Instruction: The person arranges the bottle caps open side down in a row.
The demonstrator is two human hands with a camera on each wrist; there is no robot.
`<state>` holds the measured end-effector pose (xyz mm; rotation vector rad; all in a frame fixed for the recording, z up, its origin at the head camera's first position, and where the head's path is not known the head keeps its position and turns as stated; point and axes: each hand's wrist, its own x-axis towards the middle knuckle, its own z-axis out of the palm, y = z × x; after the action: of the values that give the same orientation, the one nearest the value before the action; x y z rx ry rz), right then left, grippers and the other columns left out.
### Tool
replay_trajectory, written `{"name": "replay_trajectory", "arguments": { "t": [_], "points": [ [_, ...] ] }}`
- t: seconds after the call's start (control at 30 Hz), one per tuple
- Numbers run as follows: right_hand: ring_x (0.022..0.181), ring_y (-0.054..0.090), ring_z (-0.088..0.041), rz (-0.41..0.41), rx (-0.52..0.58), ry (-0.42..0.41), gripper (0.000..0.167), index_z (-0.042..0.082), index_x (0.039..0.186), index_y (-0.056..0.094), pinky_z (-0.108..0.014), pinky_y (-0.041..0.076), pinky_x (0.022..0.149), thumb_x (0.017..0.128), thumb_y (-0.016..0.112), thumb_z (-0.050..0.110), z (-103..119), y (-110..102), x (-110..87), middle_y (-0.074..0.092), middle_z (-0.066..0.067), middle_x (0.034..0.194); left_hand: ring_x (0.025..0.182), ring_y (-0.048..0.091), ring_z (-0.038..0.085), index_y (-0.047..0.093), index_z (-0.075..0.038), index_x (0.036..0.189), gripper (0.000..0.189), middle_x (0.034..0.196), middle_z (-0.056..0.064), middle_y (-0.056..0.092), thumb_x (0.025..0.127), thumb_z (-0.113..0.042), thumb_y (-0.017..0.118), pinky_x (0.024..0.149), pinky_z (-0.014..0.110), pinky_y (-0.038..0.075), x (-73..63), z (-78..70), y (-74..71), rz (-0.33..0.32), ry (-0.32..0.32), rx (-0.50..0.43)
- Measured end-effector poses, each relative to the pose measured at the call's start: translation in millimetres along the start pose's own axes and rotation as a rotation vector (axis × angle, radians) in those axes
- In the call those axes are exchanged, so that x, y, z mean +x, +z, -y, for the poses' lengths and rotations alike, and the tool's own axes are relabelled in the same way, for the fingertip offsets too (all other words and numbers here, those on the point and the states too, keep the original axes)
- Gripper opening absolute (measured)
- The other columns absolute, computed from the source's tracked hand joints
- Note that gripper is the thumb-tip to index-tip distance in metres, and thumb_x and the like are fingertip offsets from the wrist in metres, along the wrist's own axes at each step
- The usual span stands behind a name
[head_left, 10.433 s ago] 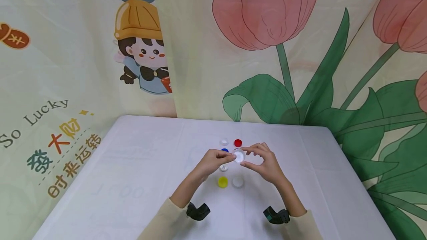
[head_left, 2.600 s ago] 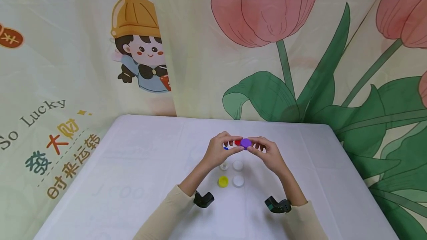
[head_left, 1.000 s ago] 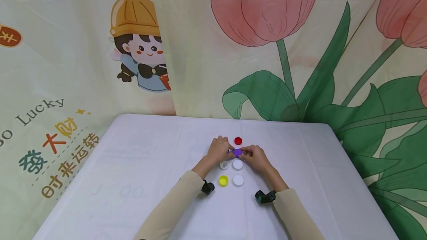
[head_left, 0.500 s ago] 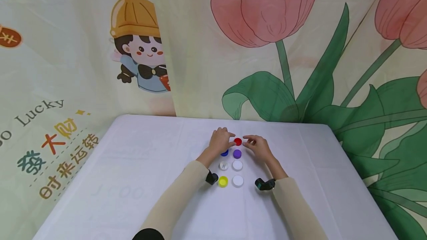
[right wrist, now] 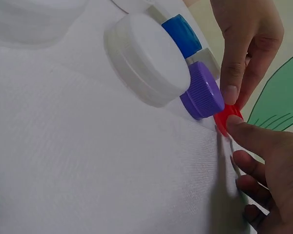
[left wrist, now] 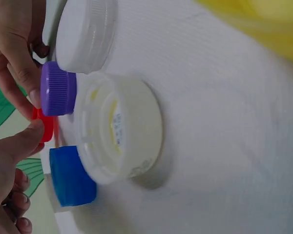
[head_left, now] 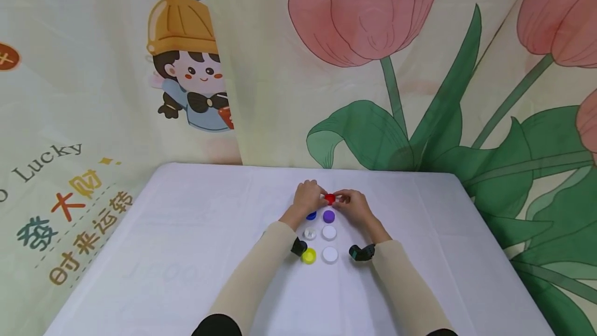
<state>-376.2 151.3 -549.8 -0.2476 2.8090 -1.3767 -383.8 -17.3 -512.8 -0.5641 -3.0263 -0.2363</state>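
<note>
At the far end of two rows of bottle caps, a red bottle cap (head_left: 329,199) is held from both sides. My left hand (head_left: 308,197) pinches its left edge, and my right hand (head_left: 355,207) pinches its right edge. In the right wrist view, a thumb of each hand presses on the red cap (left wrist: 48,127). Just nearer to me stands a purple cap (head_left: 328,217), with ribbed sides in the wrist views. A blue cap (head_left: 311,216) lies beside it, partly behind my left wrist. Whitish material shows behind the blue cap (right wrist: 182,36) in the right wrist view.
Nearer along the rows are a small translucent cap (head_left: 310,233), a white cap (head_left: 329,233), a yellow cap (head_left: 309,256) and a larger white cap (head_left: 330,255). They rest on a white-covered table (head_left: 186,253). A printed backdrop (head_left: 266,92) hangs behind the table's far edge.
Earlier my hands held a white cap, then a purple one, which now stands on the table in the right row. Both hands have since moved farther back and taken hold of the red cap.
</note>
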Motion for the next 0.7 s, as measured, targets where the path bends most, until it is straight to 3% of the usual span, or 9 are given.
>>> {"name": "replay_trajectory", "arguments": {
  "t": [0.2, 0.4, 0.57, 0.7],
  "points": [
    [0.077, 0.052, -0.019, -0.079, -0.004, -0.159, 0.031, 0.012, 0.108, 0.068, -0.032, 0.044, 0.07, 0.08, 0.073, 0.023, 14.8, -16.0, -9.8, 0.059, -0.001, 0.081, 0.081, 0.049, 0.016, 0.071, -0.024, 0.108, 0.033, 0.085, 0.0, 0.056, 0.082, -0.044, 0.065, 0.071, 0.029, 0.035, -9.5, 6.9, -15.2, -0.178, 0.145, -0.025],
    [0.082, 0.05, -0.021, -0.147, 0.05, -0.328, 0.036, 0.013, 0.109, 0.067, -0.048, 0.04, 0.073, 0.078, 0.074, 0.03, 41.4, -35.0, -25.5, 0.061, -0.001, 0.084, 0.072, 0.045, 0.013, 0.072, -0.021, 0.105, 0.031, 0.076, 0.0, 0.051, 0.081, -0.04, 0.068, 0.066, 0.028, 0.031, -31.4, 10.9, -45.5, -0.357, 0.266, -0.227],
    [0.083, 0.049, -0.019, -0.167, 0.058, -0.439, 0.037, 0.014, 0.113, 0.066, -0.044, 0.041, 0.069, 0.079, 0.073, 0.027, 60.6, -43.3, -46.9, 0.062, 0.002, 0.088, 0.07, 0.046, 0.014, 0.073, -0.018, 0.104, 0.031, 0.074, -0.002, 0.048, 0.079, -0.036, 0.071, 0.067, 0.028, 0.032, -54.7, 7.9, -65.1, -0.412, 0.332, -0.372],
    [0.083, 0.05, -0.019, -0.183, 0.084, -0.508, 0.034, 0.012, 0.11, 0.067, -0.04, 0.043, 0.067, 0.078, 0.075, 0.021, 72.2, -46.2, -64.0, 0.064, 0.003, 0.089, 0.068, 0.045, 0.017, 0.072, -0.016, 0.104, 0.03, 0.072, 0.002, 0.049, 0.078, -0.031, 0.074, 0.065, 0.029, 0.032, -72.0, 5.0, -74.9, -0.415, 0.362, -0.49]
  ]
}}
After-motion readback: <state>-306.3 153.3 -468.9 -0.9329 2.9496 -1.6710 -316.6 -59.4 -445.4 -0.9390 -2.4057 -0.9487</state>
